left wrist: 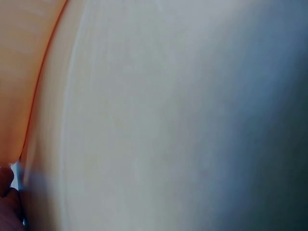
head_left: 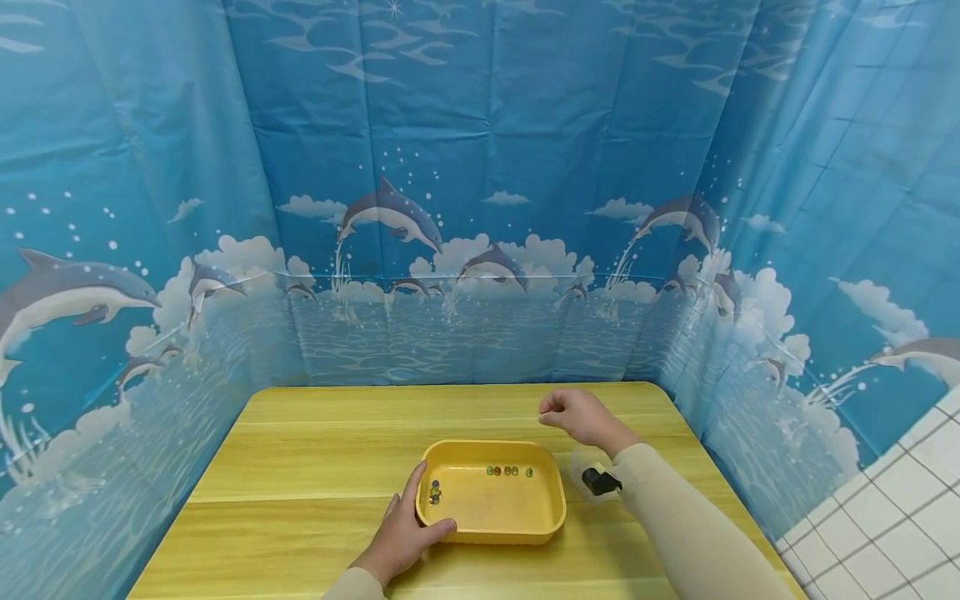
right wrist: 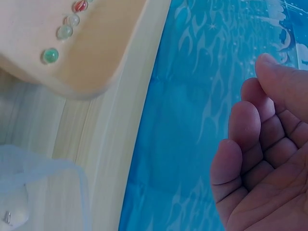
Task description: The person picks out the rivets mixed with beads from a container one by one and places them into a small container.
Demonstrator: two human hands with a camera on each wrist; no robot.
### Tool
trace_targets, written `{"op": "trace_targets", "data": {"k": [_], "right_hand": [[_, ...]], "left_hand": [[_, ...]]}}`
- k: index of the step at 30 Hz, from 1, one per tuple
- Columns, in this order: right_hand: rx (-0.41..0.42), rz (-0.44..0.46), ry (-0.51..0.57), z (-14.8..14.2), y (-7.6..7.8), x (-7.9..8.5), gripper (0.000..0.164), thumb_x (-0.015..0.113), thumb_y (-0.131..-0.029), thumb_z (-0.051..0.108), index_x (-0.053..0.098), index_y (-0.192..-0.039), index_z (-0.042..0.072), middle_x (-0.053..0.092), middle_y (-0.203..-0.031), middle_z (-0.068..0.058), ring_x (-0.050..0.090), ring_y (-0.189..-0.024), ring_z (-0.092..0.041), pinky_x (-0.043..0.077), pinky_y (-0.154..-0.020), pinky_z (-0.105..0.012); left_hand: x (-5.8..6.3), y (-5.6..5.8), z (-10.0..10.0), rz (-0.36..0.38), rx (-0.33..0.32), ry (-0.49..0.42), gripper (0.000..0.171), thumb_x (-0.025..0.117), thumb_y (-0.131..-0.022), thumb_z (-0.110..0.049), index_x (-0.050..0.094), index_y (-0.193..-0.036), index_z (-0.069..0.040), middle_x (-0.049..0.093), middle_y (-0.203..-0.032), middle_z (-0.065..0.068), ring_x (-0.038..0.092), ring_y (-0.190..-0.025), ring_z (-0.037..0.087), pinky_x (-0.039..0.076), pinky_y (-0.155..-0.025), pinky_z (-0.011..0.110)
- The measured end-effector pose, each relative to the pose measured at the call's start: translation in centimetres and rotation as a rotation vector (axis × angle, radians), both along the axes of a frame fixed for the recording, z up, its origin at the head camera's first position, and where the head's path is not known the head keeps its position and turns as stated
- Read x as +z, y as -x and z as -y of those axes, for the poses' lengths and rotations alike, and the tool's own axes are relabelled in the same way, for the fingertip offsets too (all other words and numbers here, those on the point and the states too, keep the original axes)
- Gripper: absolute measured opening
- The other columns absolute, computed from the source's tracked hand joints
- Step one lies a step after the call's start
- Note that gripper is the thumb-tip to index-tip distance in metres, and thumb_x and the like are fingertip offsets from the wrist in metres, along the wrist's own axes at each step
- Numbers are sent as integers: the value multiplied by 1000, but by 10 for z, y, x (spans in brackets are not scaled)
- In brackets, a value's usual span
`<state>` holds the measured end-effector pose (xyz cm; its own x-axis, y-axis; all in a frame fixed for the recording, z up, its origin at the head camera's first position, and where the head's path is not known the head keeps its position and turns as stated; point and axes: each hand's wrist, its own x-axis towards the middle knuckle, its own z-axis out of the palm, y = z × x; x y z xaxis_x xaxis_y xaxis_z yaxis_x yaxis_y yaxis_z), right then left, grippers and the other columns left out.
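Yellow rectangular plastic tray (head_left: 495, 507); multicoloured glass marbles (head_left: 507, 472) inside, nine and one o'clock; left hand (head_left: 405, 529) gripping eight-o'clock corner; right hand (head_left: 583, 415), two o'clock, loosely clenched, nothing visibly grasped.

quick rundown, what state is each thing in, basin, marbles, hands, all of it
yellow basin: upright, open-topped, marbles inside
five marbles: in a loose row near the basin's far wall
marble cluster: bunched near the left wall, exact count unclear
left hand: gripping the basin's left end
right hand: fingers curled, nothing visible in it
clear container: partly hidden, contents unclear
dolphin curtain: hanging, creased
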<state>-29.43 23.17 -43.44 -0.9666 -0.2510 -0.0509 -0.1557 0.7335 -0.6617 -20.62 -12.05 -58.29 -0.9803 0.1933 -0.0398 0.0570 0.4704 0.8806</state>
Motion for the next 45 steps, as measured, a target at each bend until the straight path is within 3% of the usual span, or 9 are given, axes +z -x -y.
{"op": "trace_targets", "data": {"k": [19, 37, 45], "right_hand": [[-41, -22, -25, -31, -4, 1, 9, 68, -104, 21, 72, -104, 12, 70, -98, -3, 58, -85, -20, 52, -78, -37], [-79, -16, -56, -69, -13, -7, 13, 70, -102, 23, 73, -102, 11, 71, -99, -3, 59, -86, -19, 53, -77, -37], [-91, -35, -81, -83, -16, -16, 12, 71, -101, 22, 73, -98, 11, 71, -94, -2, 56, -79, -18, 50, -73, -35]], "left_hand": [[2, 3, 1, -8, -16, -23, 110, 86, -85, -49, 19, -169, -29, 58, -153, 20, 12, -154, 66, 4, -124, 79], [0, 3, 1, -11, -17, -8, 110, 86, -85, -50, 18, -169, -29, 60, -151, 20, 17, -153, 65, 4, -126, 75], [4, -1, 0, 1, -8, -11, 110, 87, -84, -49, 20, -169, -29, 52, -158, 23, 13, -153, 66, 11, -121, 81]]}}
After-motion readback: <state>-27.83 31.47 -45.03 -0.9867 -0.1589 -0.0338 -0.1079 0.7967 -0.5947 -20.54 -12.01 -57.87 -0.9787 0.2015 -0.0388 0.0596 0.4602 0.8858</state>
